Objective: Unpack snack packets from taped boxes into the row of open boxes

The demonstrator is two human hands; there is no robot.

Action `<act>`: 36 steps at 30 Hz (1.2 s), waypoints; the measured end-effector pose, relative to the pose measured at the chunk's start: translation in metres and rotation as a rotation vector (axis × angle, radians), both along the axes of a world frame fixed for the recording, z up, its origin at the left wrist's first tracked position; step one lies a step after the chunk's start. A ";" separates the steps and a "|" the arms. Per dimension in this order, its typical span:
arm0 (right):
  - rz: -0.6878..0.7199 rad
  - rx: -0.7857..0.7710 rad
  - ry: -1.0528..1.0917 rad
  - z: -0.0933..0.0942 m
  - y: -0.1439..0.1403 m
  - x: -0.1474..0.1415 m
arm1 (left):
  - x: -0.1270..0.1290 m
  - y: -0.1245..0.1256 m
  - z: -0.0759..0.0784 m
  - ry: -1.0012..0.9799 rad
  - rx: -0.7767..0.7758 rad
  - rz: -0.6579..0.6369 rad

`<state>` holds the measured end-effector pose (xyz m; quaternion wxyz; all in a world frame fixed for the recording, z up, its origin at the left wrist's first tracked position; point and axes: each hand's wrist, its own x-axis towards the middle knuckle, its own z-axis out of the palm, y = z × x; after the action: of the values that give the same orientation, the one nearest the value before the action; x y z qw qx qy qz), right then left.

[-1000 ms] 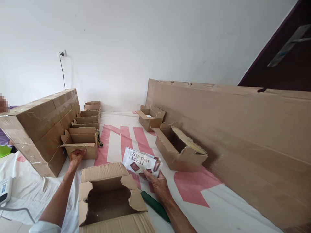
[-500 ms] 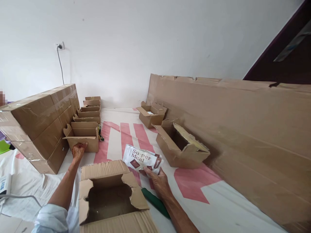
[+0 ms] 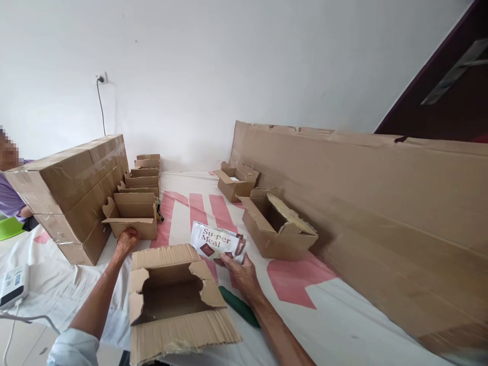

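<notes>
The right hand [image 3: 241,271] pinches the near edge of a white "Super Meal" packet [image 3: 216,243], thumb on top and fingers tucked beneath, holding it just above the white and pink sheet [image 3: 335,325] that covers the surface. The packet hangs just beyond the far right corner of a torn-open cardboard box [image 3: 175,300], which sits nearest the camera with its ragged flaps folded outward and its inside dark. The left hand [image 3: 127,240] reaches forward past the left side of that box and rests with curled fingers against the front lower edge of a small open carton [image 3: 131,217], the first in a row of similar cartons [image 3: 143,173] running back toward the wall. To the left of this row stands a stack of large taped boxes [image 3: 66,195]. A dark green object [image 3: 239,307] lies on the sheet beneath the right forearm. To the right of the packet sits another open carton [image 3: 276,231], with a further one [image 3: 236,183] behind it, both beside a long sheet of cardboard [image 3: 366,203] standing on edge. A white device [image 3: 13,285] with a cable lies at the far left, near a person in a purple sleeve [image 3: 11,195].
</notes>
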<state>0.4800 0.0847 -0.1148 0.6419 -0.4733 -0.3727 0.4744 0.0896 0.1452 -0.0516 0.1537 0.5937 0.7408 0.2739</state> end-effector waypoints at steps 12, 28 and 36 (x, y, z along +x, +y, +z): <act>0.247 0.347 -0.239 0.091 0.026 -0.052 | 0.018 -0.053 0.055 -0.476 -0.001 -0.385; 0.549 0.475 -0.401 0.120 0.036 -0.096 | -0.020 -0.082 0.082 -0.767 0.364 -0.321; 0.298 0.184 -0.360 0.039 0.020 -0.026 | -0.081 -0.102 0.050 -0.685 0.209 -0.257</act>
<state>0.4543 0.1052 -0.0753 0.5287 -0.4295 -0.5883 0.4357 0.0085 0.0435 -0.0016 0.3643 0.5683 0.5340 0.5091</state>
